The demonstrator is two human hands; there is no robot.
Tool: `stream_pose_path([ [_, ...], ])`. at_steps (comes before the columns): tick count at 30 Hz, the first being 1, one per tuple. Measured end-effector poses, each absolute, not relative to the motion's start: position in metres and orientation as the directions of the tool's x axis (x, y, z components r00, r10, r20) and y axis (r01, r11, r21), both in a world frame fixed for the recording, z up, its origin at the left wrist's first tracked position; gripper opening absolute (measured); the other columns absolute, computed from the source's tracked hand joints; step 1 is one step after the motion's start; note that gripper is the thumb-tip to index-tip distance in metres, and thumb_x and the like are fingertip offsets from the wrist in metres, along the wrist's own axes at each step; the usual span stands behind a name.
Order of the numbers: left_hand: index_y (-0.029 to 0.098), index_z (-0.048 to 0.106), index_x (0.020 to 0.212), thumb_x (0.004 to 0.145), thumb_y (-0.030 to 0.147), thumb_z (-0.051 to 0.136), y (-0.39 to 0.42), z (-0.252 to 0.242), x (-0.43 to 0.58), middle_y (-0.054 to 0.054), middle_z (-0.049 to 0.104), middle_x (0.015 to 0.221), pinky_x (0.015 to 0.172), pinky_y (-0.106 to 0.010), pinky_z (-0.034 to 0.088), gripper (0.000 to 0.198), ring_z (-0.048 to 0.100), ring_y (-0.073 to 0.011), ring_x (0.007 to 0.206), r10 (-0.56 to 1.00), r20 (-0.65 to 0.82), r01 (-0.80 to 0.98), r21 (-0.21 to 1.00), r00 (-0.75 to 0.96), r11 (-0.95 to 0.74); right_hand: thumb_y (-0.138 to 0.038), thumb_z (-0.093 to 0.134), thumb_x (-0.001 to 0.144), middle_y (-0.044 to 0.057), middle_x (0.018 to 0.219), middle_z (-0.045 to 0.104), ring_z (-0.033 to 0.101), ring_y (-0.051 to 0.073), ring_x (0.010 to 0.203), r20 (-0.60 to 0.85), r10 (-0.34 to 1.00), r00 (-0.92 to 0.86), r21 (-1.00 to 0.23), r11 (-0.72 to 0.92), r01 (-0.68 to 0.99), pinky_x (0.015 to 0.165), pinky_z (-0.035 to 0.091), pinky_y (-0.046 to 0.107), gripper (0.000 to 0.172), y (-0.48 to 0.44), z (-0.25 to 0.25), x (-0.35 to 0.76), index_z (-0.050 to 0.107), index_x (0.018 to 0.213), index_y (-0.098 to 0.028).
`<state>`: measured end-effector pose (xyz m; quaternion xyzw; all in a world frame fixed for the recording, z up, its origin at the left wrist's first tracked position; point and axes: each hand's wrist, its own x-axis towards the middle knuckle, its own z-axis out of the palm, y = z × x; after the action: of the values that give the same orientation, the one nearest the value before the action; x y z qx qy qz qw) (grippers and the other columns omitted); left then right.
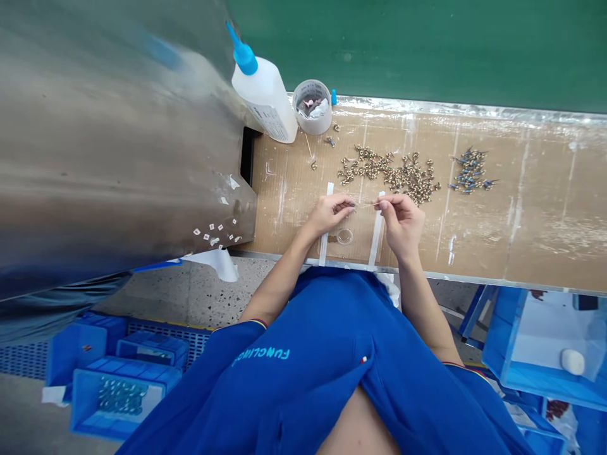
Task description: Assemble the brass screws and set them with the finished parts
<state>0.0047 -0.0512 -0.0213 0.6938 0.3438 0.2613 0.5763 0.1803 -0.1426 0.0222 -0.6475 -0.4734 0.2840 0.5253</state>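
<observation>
My left hand (333, 212) is pinched on a small dark part, low over the cardboard (294, 183). Facing it, my right hand (403, 222) pinches a thin stick (367, 204) whose tip points at the part. Just beyond both hands lies a pile of small brass-coloured parts (412, 177). A smaller pile with blue pieces (470, 169) is farther right. Between two white tape strips, nearer my body, sits a small clear round dish (344, 236).
A white bottle with a blue nozzle (265, 98) and a round tub holding scraps (313, 107) stand at the back left. A metal panel (118, 139) bounds the left side. Blue crates (123, 392) are below the bench. Green surface (427, 50) lies beyond.
</observation>
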Motion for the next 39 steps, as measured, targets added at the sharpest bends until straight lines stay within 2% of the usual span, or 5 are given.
stream_pose_path([
  [3, 0.013, 0.075, 0.091, 0.087, 0.023, 0.068, -0.051, -0.020, 0.006, -0.009, 0.077, 0.091, 0.071, -0.025, 0.053, 0.012, 0.067, -0.0152, 0.075, 0.780, -0.034, 0.199, 0.973, 0.625, -0.117, -0.058, 0.058, 0.100, 0.005, 0.086, 0.076, 0.073, 0.020, 0.080, 0.196, 0.907, 0.372, -0.913, 0.030, 0.407, 0.076, 0.059, 0.034, 0.039, -0.132, 0.021, 0.180, 0.071, 0.092, -0.022],
  [8, 0.015, 0.076, 0.090, 0.088, 0.024, 0.069, -0.052, -0.021, 0.007, -0.008, 0.077, 0.090, 0.073, -0.026, 0.052, 0.012, 0.067, -0.0159, 0.076, 0.785, -0.008, 0.216, 0.963, 0.620, -0.161, -0.054, 0.057, 0.102, 0.005, 0.085, 0.076, 0.072, 0.020, 0.078, 0.219, 0.920, 0.326, -0.845, 0.012, 0.534, 0.075, 0.058, 0.035, 0.036, -0.126, 0.021, 0.178, 0.071, 0.090, -0.023],
  [39, 0.015, 0.075, 0.090, 0.092, 0.032, 0.068, -0.052, -0.027, 0.007, -0.008, 0.075, 0.088, 0.073, -0.027, 0.050, 0.018, 0.066, -0.0171, 0.076, 0.771, 0.054, 0.163, 0.966, 0.635, -0.202, -0.048, 0.054, 0.103, 0.005, 0.083, 0.077, 0.071, 0.020, 0.073, 0.270, 0.930, 0.251, -0.777, 0.056, 0.626, 0.071, 0.055, 0.033, 0.033, -0.125, 0.016, 0.175, 0.072, 0.090, -0.023],
])
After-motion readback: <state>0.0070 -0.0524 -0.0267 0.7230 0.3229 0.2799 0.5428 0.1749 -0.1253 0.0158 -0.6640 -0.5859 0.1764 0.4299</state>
